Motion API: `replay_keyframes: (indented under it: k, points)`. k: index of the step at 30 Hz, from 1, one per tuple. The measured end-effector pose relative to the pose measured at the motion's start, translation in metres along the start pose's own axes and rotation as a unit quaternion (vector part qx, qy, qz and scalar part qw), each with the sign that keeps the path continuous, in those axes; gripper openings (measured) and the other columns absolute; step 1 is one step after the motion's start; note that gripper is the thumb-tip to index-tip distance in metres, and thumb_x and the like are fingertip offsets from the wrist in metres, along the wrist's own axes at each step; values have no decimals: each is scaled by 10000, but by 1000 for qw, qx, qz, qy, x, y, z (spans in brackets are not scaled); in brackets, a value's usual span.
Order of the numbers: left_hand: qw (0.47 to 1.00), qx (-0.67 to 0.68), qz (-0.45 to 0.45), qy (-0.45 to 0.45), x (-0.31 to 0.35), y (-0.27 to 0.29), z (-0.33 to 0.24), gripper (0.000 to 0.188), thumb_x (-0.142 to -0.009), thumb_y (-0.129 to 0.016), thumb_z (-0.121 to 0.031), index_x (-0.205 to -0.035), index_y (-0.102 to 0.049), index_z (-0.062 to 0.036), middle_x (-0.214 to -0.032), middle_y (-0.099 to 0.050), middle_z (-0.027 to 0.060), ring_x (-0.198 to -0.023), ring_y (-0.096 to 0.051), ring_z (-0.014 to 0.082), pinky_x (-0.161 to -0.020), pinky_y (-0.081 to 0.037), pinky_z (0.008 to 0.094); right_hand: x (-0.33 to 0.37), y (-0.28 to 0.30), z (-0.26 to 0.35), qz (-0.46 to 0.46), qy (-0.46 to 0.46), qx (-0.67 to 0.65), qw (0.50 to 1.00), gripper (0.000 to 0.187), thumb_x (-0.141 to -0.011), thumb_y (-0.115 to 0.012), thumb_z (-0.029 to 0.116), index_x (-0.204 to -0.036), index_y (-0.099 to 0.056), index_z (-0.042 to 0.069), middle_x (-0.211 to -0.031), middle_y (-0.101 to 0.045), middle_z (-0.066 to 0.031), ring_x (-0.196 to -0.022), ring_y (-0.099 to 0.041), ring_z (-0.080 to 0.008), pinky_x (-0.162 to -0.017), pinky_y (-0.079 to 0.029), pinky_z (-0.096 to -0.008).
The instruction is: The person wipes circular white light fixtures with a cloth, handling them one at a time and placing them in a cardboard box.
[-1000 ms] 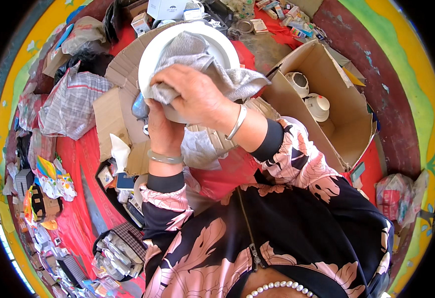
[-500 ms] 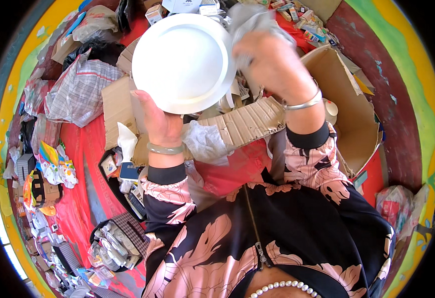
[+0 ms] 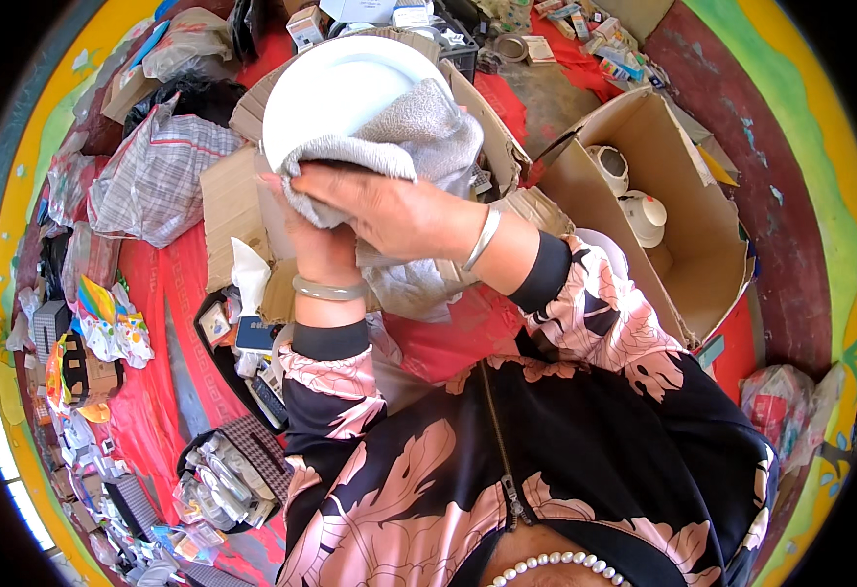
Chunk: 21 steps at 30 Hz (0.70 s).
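Note:
A round white plate [image 3: 335, 83] is held up above an open cardboard box [image 3: 228, 201]. My left hand [image 3: 316, 245] grips its near rim from below, partly covered by the cloth. A grey cloth [image 3: 418, 127] lies over the plate's near right part. My right hand [image 3: 389, 207] presses the cloth against the near edge, fingers reaching left toward my left hand. The lower part of the plate is hidden under cloth and fingers.
At the right, an open cardboard box [image 3: 697, 235] holds white bowls [image 3: 644, 217]. A plaid bag [image 3: 159, 176] sits at the left on red sheeting. Nearer, a black tray [image 3: 223, 362] and a checked box [image 3: 228, 479] hold small items. A black basket [image 3: 463, 54] stands at the back.
My right hand has swung the cloth from beyond the plate's right side down and left onto its near edge. The plate has hardly moved in my left hand.

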<state>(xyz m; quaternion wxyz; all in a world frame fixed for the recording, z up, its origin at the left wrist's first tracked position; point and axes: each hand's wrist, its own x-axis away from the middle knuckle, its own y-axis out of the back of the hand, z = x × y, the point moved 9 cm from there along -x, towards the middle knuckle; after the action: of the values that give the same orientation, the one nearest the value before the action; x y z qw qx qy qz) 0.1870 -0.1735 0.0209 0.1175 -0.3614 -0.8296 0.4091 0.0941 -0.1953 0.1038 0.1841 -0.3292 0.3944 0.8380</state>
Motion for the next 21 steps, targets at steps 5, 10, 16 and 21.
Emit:
replay_keyframes:
  k: [5,10,16,21]
  points:
    - [996,-57,-34,-53,1,-7,-23,788,-843,-366,-656,-1344,-317,-50,-1316,-421,127,-1181,-435,265,-989,-361,383,10,-4,13,94,79,169,978,470,-778,-518,94,-1246,-488,122,-1234,-529,-49,-1111,-521,-232,-855,-475,-331]
    - [988,-55,-58,-130,-1,0,-48,763,-839,-377,-648,-1362,-308,-97,-1365,-389,84,-1221,-408,271,-1015,-342,429,12,17,-12,105,25,226,968,358,-761,-522,89,-1103,-599,160,-1115,-598,-24,-1005,-571,-211,-806,-488,-323]
    - [979,-55,-70,-182,1,12,-74,804,-786,-470,-658,-1366,-302,-127,-1377,-375,71,-1247,-384,263,-1008,-366,427,66,170,-141,-34,-382,237,893,360,-747,-474,11,-1047,-635,129,-908,-666,-108,-875,-643,-212,-740,-506,-320]
    - [971,-75,-57,-218,9,2,-81,748,-831,-495,-581,-1377,-272,-121,-1392,-338,75,-1266,-347,265,-1019,-335,420,104,239,-168,-359,-424,-154,817,279,-803,-557,75,-1075,-607,41,-902,-644,-42,-779,-593,-124,-670,-473,-244]
